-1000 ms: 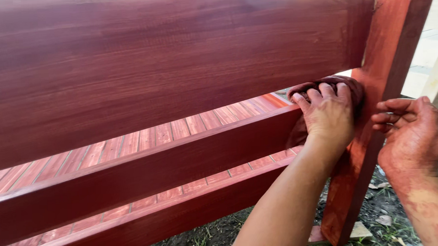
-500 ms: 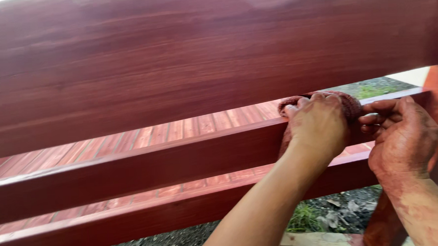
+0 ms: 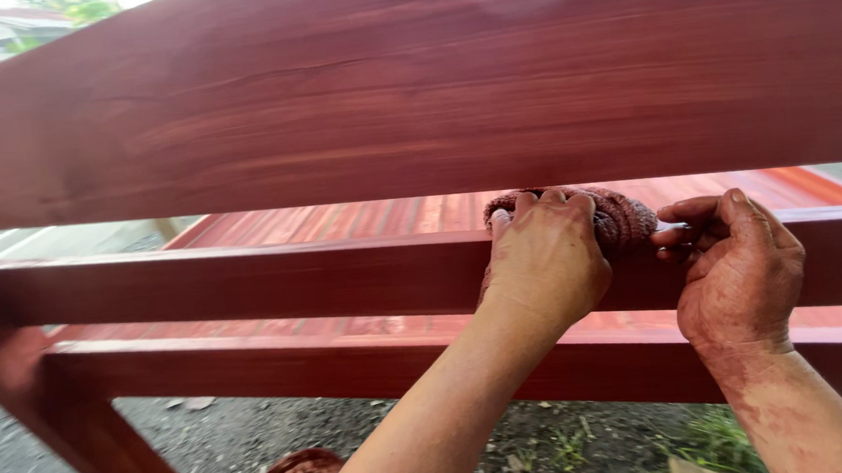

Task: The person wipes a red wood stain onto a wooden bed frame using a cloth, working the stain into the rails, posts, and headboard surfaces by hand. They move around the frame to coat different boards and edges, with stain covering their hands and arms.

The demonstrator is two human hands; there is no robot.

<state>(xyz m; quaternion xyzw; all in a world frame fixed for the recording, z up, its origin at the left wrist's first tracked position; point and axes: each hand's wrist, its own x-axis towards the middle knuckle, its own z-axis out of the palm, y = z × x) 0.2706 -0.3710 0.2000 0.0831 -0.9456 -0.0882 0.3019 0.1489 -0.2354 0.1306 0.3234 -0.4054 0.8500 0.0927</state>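
Both hands (image 3: pixel 633 259) press a stained rag (image 3: pixel 622 214) on the rail (image 3: pixel 250 279).

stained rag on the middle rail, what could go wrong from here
The dark red stain-soaked rag is bunched under the left hand on top of the red-stained wooden middle rail, so a lumpy wad might leave streaks or uneven colour. The right hand, already coated in red stain, pinches the rail beside the rag and could leave finger marks in a wet finish. Excess could also drip onto the lower wooden rail.
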